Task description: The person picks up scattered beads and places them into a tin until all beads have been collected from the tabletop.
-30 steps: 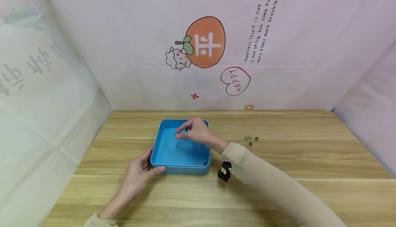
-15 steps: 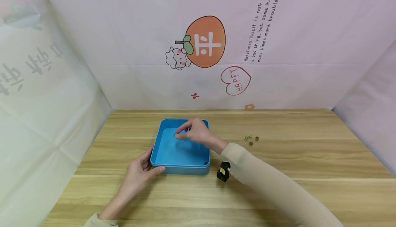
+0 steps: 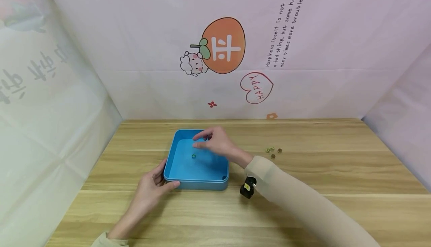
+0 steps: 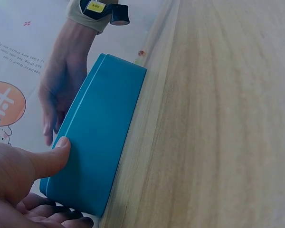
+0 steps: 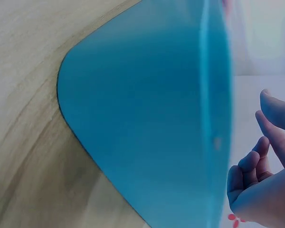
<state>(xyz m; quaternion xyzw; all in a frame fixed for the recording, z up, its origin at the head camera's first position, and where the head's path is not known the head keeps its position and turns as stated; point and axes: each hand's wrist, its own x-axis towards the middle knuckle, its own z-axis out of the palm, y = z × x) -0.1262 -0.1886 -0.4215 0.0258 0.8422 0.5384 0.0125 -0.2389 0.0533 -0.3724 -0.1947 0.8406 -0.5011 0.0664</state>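
Note:
A blue square open box (image 3: 202,185) sits on the wooden table. At its front left corner my left hand (image 3: 149,191) grips it, thumb on the front wall and fingers along the left side. The left wrist view shows the thumb (image 4: 57,156) pressed to the blue wall. Over the box my right hand (image 3: 219,142) hovers with thumb and index finger apart, nothing between them. Below those fingertips a tiny greenish-gold round piece (image 3: 193,156) lies on the box floor. A small dark round piece (image 3: 223,177) is in the front right corner.
Right of the box, several tiny greenish and brown round pieces (image 3: 273,156) lie on the table (image 3: 320,164). A black wrist camera (image 3: 248,188) hangs beside the box under the right sleeve. A white printed sheet (image 3: 151,97) stands behind the table.
My right hand has parted its thumb and index finger and shifted slightly right. The tiny greenish piece it pinched now lies in the box. My left hand has stayed put.

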